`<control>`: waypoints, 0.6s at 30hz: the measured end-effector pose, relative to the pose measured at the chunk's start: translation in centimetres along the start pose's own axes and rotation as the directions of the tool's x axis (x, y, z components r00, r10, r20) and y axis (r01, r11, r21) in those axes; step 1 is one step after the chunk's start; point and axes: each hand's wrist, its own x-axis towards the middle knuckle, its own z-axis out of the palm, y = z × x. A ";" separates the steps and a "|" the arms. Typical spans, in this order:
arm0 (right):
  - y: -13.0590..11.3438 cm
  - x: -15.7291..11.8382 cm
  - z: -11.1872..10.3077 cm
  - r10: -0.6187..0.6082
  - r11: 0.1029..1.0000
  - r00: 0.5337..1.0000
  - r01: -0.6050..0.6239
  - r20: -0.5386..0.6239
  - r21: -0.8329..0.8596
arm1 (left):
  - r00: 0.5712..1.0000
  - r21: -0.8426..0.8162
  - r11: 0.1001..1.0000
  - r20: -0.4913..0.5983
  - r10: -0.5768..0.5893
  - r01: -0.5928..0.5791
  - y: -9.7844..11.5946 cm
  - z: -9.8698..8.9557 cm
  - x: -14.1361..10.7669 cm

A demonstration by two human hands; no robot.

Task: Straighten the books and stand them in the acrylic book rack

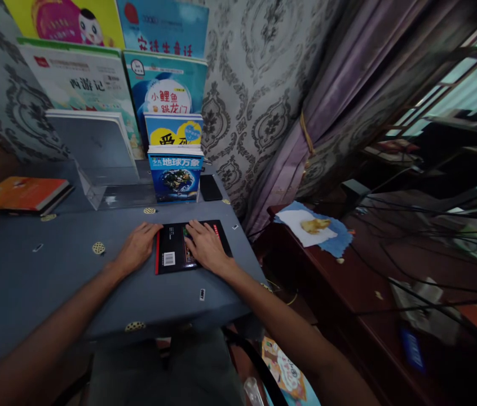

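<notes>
A black book [175,242] with a red spine lies on the grey-blue tablecloth, its barcode side facing up. My right hand [207,246] rests flat on the book's cover, fingers spread over a small picture. Beside the spine, my left hand [137,248] lies on the cloth with its fingers stretched out, the fingertips touching the book's upper left corner. Behind the book, a blue children's book [176,176] with a globe on its cover stands upright at the front of a clear display stand [115,197].
More upright books, including a white-green one [90,79], fill the stand. An orange book [21,193] lies at left, a black phone [210,188] at right. A dark red desk [335,282] with cables, a blue cloth [340,237] and papers stands beyond the table's right edge.
</notes>
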 end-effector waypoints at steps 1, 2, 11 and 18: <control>0.3 -0.2 -0.2 0.031 0.999 0.999 -0.031 -0.010 -0.007 | 1.000 0.004 1.000 -0.001 -0.002 0.002 0.0 0.0 0.0; 0.7 -0.4 -0.3 0.067 0.998 0.998 -0.068 -0.021 -0.016 | 1.000 0.005 1.000 -0.003 -0.004 0.004 0.0 0.0 0.0; 2.5 -1.8 -1.2 0.225 0.968 0.970 -0.233 -0.097 -0.089 | 0.996 -0.157 0.985 -0.044 -0.082 0.074 -0.4 0.0 0.0; 1.0 -0.2 -0.4 -0.050 0.996 0.999 0.049 -0.015 -0.070 | 0.976 -0.318 0.923 0.041 -0.215 0.217 -1.9 -0.8 0.8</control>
